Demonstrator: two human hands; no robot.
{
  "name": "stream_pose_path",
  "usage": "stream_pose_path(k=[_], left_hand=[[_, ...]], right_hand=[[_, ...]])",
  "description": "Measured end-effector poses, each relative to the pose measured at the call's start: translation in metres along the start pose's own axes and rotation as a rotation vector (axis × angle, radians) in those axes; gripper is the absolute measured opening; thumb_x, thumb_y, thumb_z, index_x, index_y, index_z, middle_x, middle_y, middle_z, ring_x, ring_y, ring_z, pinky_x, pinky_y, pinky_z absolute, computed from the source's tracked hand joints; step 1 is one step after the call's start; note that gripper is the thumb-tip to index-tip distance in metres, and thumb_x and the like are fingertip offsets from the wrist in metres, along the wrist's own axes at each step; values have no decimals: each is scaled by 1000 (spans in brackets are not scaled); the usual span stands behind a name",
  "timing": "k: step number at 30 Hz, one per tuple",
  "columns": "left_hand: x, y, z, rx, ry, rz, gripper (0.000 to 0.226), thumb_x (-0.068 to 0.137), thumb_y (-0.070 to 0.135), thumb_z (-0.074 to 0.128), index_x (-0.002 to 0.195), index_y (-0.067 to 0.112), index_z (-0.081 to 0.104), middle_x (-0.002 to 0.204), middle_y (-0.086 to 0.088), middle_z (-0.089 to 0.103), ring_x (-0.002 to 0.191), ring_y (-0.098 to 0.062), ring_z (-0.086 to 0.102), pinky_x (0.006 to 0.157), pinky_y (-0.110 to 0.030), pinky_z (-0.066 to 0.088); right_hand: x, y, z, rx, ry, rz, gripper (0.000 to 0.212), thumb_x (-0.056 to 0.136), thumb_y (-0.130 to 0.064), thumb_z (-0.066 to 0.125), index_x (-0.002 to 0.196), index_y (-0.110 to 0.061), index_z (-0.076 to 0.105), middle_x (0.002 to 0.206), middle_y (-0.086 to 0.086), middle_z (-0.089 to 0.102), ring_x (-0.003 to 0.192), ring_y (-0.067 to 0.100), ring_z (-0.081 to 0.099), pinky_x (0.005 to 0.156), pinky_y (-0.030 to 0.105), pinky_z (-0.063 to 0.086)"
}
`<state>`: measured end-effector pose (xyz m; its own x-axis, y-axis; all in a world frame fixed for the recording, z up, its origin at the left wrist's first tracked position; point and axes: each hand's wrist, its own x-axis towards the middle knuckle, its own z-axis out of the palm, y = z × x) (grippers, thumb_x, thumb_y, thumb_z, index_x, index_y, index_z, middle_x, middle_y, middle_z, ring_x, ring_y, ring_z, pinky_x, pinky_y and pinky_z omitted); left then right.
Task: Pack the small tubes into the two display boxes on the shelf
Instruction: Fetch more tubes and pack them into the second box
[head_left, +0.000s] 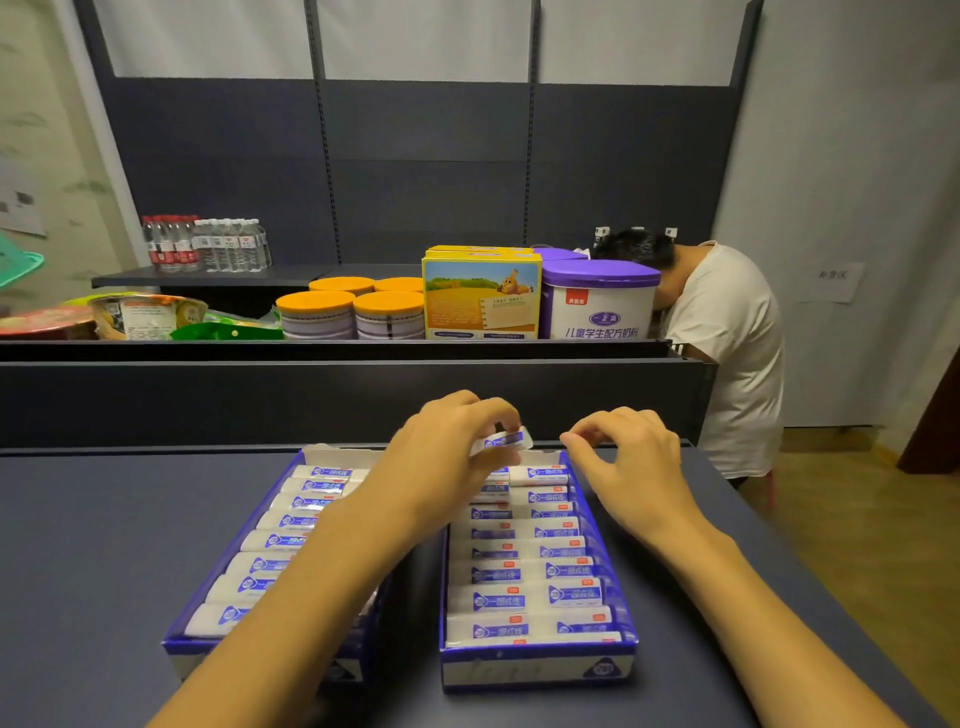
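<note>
One small tube was pinched by the left hand above the right display box; right hand loosely curled, nothing held. Risk judged: tube dropped askew across packed rows

Two bare forearms, reaching in from the bottom edge, no sleeve in sight on either. Left hand and right hand both bare too: no gloves, no rings, no watch or band at the wrists. Short, plain fingernails, so far as the slight blur allows.
</note>
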<state>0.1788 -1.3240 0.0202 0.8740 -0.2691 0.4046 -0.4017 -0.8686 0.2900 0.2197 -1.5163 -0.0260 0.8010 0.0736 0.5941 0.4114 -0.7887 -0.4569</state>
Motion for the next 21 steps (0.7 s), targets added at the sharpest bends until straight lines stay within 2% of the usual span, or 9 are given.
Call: stream_pose_path(k=[2, 7, 14, 21], left_hand=[[6, 7, 4, 3, -48, 19, 24, 90, 29, 61, 114, 28, 59, 112, 5, 56, 94, -8, 50, 78, -20, 43], [16, 16, 14, 7, -157, 25, 31, 90, 20, 61, 121, 23, 57, 118, 0, 56, 103, -14, 54, 84, -24, 48], [21, 22, 21, 14, -226, 57, 32, 91, 19, 61, 122, 20, 56, 116, -1, 58, 90, -8, 48, 75, -17, 43], [19, 24, 24, 74, -256, 82, 35, 90, 23, 62, 125, 21, 57, 120, -2, 58, 104, -16, 58, 85, -27, 52]], right_hand=[[-1, 2, -1, -20, 1, 7, 15, 89, -37, 62, 91, -23, 68, 91, -6, 64, 94, 8, 47, 84, 32, 39], [-2, 8, -7, -25, 29, 28, 14, 90, -34, 61, 91, -22, 69, 91, -5, 64, 95, 10, 48, 84, 33, 38], [-2, 11, -8, -34, 20, 44, 15, 91, -35, 59, 93, -23, 69, 94, -5, 63, 98, 10, 46, 87, 33, 35], [-2, 11, -7, -43, 0, 39, 16, 91, -35, 58, 95, -23, 68, 96, -5, 63, 99, 10, 47, 88, 33, 36]])
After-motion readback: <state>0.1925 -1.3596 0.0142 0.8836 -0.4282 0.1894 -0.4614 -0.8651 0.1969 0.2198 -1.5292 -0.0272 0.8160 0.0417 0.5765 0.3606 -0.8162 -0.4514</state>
